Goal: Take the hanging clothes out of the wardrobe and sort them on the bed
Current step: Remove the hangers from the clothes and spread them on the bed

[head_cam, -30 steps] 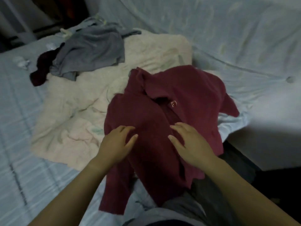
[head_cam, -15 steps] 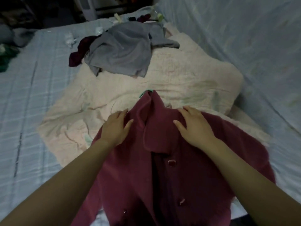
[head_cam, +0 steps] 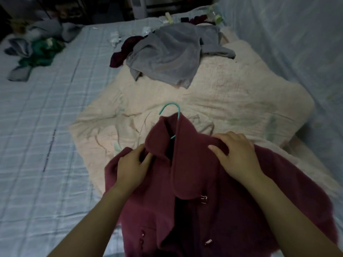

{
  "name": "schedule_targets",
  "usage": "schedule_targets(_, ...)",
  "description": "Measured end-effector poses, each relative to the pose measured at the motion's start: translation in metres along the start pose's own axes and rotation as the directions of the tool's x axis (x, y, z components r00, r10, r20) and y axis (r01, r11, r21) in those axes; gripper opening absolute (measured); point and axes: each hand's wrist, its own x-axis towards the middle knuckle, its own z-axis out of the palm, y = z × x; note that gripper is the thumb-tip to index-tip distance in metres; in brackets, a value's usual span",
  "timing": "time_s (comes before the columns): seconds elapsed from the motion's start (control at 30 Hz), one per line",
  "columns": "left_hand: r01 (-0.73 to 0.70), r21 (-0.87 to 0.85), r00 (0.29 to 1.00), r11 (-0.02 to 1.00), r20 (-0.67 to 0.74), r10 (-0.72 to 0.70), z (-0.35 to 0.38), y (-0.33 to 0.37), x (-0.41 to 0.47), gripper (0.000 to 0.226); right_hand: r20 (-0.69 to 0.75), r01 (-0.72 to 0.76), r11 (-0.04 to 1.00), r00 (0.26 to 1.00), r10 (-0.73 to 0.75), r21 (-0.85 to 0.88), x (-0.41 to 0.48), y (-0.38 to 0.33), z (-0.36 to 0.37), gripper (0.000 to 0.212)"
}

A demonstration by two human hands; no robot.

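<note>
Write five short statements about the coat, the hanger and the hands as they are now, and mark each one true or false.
1. The maroon coat is on a teal hanger whose hook sticks out above the collar. True.
2. The left hand holds the hanger hook. False: it grips the coat beside the collar, and nothing touches the hook.
3. A grey garment lies on the cream blanket beyond the coat. True.
4. The coat is buttoned shut up to the collar. False: its front gapes open, with a dark gap between the panels.
5. The right hand rests on the grey garment. False: it grips the coat's shoulder.
</note>
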Motion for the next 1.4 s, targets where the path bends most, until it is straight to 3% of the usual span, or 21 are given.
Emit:
schedule_targets(0.13, 0.003, -0.128, 0.994, 0.992, -0.112, -0.018, -0.047, -0.004, -0.043, 0.046, -0.014, 0.078, 0.991, 0.997, -0.077, 0.104, -0.022, -0.037, -0.006, 0.031)
schedule_targets(0.27, 0.059, -0.155, 0.973, 0.986, -0.214, -0.091, -0.105, -0.029, -0.105, 0.021, -0.015, 0.15, 0.975, 0.989, -0.149, 0.164, -0.057, -0.092, 0.004, 0.028)
schedule_targets(0.63, 0.241, -0.396, 0.867, 0.886, -0.322, -0.379, -0.265, -0.18, -0.354, 0.023, -0.006, 0.442, 0.824, 0.882, -0.471, 0.354, -0.189, -0.331, 0.079, 0.018)
schedule_targets(0.77, 0.265, -0.552, 0.751, 0.791, -0.397, -0.528, -0.324, -0.227, -0.443, 0.047, 0.037, 0.514, 0.733, 0.808, -0.589, 0.446, -0.231, -0.427, 0.122, 0.019)
schedule_targets(0.83, 0.3, -0.545, 0.678, 0.783, -0.455, -0.577, -0.346, -0.249, -0.476, 0.058, 0.058, 0.546, 0.679, 0.757, -0.651, 0.491, -0.25, -0.472, 0.144, 0.02)
schedule_targets(1.0, 0.462, -0.466, 0.471, 0.754, -0.592, -0.654, -0.387, -0.301, -0.529, 0.041, 0.117, 0.59, 0.578, 0.636, -0.763, 0.563, -0.286, -0.578, 0.204, 0.021)
schedule_targets(1.2, 0.7, -0.35, 0.25, 0.623, -0.697, -0.672, -0.45, -0.406, -0.559, 0.071, 0.159, 0.561, 0.485, 0.531, -0.833, 0.67, -0.322, -0.715, 0.296, 0.019)
schedule_targets(1.4, 0.707, -0.411, 0.099, 0.576, -0.749, -0.655, -0.562, -0.536, -0.591, 0.052, 0.168, 0.557, 0.366, 0.375, -0.912, 0.746, -0.332, -0.891, 0.372, 0.02)
